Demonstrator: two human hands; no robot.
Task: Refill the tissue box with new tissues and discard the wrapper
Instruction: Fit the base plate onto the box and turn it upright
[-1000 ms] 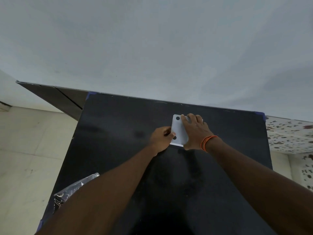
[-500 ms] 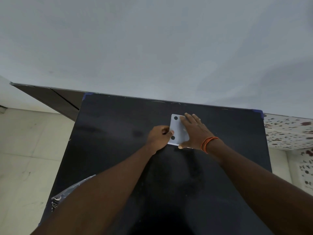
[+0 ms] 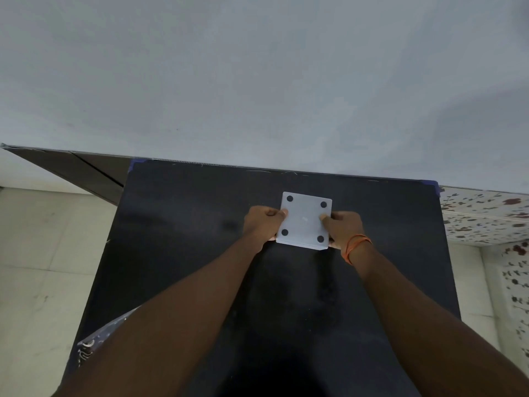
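Note:
A white square tissue box (image 3: 304, 220) lies upside down on the black table (image 3: 186, 224), its flat base with four dark round feet facing up. My left hand (image 3: 262, 224) grips its left side, thumb on the base. My right hand (image 3: 342, 227), with an orange thread at the wrist, grips its right side the same way. A clear printed plastic wrapper (image 3: 91, 340) pokes out at the table's near left edge, mostly hidden under my left forearm. No tissues are visible.
A plain grey wall rises right behind the table's far edge. Pale floor tiles (image 3: 37, 253) lie to the left, a speckled tile surface (image 3: 486, 216) to the right. A dark panel (image 3: 80, 170) leans at the back left.
My right hand has slid off the top of the box to its right side, uncovering the whole base. Both hands now hold the box by its sides, squarer to me.

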